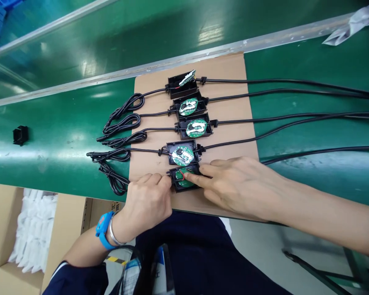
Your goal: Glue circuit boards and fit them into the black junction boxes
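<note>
My left hand (150, 198) is closed round the black cable at the left end of the nearest black plastic box; its fingertips are mostly hidden. The index finger of my right hand (240, 182) is stretched out, its tip on the green circuit board (186, 180) with a red wire in that box. The other right fingers are apart, over the box's right end. Beyond it, several open boxes stand in a row, each with a cable at both ends. White paste marks their boards, such as this round circuit board (183, 155). In the farthest box (175, 88) the board is tilted up.
A cardboard sheet (230, 67) lies under the boxes on the green bench (64, 164). Coiled cables (115, 180) rest on the left, and long cables (295, 119) run off right. A small black part (20, 135) sits far left. Below is a carton (69, 221) with white packets.
</note>
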A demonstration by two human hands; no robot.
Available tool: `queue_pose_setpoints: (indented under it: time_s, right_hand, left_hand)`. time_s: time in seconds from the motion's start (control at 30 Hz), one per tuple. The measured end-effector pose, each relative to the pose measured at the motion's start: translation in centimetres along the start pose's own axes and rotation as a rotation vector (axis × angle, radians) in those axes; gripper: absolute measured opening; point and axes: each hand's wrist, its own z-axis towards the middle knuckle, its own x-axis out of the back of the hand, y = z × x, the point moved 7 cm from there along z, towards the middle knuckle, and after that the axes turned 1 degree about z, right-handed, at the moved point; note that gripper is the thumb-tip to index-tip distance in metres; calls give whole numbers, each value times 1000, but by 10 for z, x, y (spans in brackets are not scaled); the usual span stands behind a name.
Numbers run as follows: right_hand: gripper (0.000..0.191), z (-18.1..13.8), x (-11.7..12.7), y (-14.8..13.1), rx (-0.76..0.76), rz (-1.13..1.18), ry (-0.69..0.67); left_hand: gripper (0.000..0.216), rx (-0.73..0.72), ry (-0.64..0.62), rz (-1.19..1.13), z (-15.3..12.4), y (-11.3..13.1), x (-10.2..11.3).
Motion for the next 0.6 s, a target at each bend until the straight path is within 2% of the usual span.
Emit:
queue_pose_setpoints:
  time_s: [0.2,0.33,0.43,0.53,0.6]
  right_hand:
    - [33,-1,-3,2,-17,32,-10]
    - [32,-2,-4,-1,-23,45,5]
    - [35,-4,-5,-4,-44,32,0]
    - [41,-9,-4,-4,-73,71,-28]
    - [49,-15,0,0,-101,156,-25]
  left_hand:
    - [14,-102,-41,267,0,18,-9]
    - [15,-145,-48,339,1,17,-12]
    - [17,-124,-64,263,2,10,-3]
    - [23,-53,50,49,2,4,15]
    - [29,-122,110,-105,0,10,17]
